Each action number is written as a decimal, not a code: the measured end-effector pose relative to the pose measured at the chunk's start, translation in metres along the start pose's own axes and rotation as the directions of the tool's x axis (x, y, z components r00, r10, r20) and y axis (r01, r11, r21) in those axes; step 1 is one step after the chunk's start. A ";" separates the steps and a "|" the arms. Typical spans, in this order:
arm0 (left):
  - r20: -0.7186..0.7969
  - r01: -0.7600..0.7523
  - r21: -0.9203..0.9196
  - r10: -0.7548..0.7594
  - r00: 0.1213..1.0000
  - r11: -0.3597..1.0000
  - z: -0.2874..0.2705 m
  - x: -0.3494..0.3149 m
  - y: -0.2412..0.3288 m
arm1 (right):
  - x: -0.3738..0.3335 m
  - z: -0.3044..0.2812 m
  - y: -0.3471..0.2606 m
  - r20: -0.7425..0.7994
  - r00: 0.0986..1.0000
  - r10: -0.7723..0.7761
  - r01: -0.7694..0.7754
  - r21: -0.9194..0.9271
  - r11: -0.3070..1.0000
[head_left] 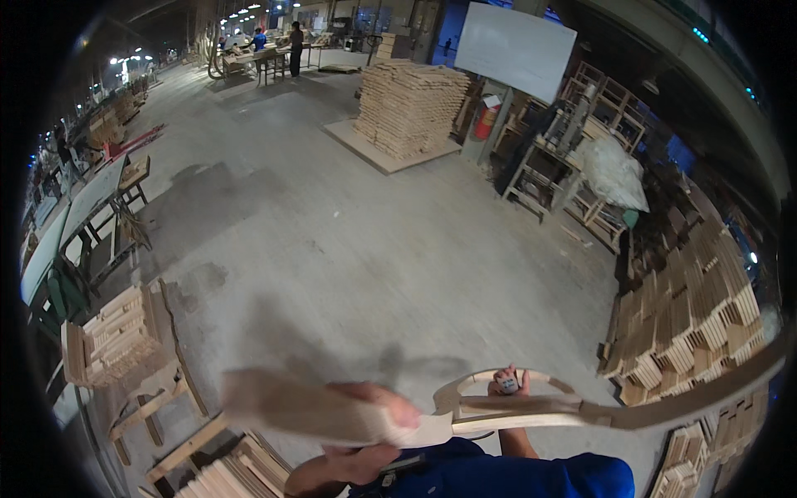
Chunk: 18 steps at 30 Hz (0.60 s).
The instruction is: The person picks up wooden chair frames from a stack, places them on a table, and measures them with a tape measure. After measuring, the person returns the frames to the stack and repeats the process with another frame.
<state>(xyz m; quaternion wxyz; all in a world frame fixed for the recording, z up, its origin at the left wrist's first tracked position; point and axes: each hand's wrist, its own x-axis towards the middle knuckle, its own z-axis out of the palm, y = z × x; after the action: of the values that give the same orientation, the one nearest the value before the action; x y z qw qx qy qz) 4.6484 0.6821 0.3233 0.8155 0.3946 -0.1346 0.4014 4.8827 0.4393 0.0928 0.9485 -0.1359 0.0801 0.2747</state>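
A pale wooden frame (pixel 519 407) of curved, joined pieces, like part of a chair, is held up across the front of my body. Its wide left end is smeared by motion, and a long curved limb reaches toward the right edge. My left hand (pixel 374 411) is wrapped round the frame's left part, thumb below and fingers over the top. Within the frame's loop, beyond the near rail, my right hand (pixel 507 380) is closed around a small rounded light object (pixel 509 386) with dark markings. Its kind is unclear. The rail hides part of my right wrist.
Stacked wooden pieces lie on a stand (pixel 141 419) at left, with more wood pieces (pixel 245 473) below it. Tall wood stacks (pixel 689 319) line the right. Farther off are a pallet pile (pixel 407 108), a fire extinguisher (pixel 486 120), a whiteboard (pixel 515 50) and people (pixel 295 50) at tables.
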 end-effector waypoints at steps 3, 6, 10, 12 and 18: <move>-0.089 -0.167 0.189 0.186 0.978 0.968 -0.070 0.051 0.005 | 0.102 0.044 0.075 0.064 0.993 0.099 -0.098 -0.013 0.995; -0.174 -0.274 0.377 0.358 0.918 0.885 -0.122 0.111 0.034 | 0.204 0.086 0.157 0.137 0.956 0.258 -0.258 -0.022 0.966; -0.174 -0.345 0.552 0.510 0.842 0.759 -0.186 0.193 0.072 | 0.312 0.136 0.271 0.119 0.926 0.358 -0.365 0.048 0.930; -0.242 -0.265 0.625 0.504 0.829 0.735 -0.227 0.223 0.088 | 0.354 0.136 0.330 0.040 0.911 0.410 -0.412 0.076 0.908; 0.019 -0.428 0.574 0.511 0.859 0.698 -0.384 0.331 0.121 | 0.482 0.148 0.483 0.279 0.693 0.665 -0.706 0.077 0.704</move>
<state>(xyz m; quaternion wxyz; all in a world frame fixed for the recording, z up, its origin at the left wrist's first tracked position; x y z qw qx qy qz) 4.7314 1.1966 0.3147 0.5407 0.5383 -0.0490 0.6445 5.0352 1.1167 0.0206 0.7871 0.0221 0.0388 0.6152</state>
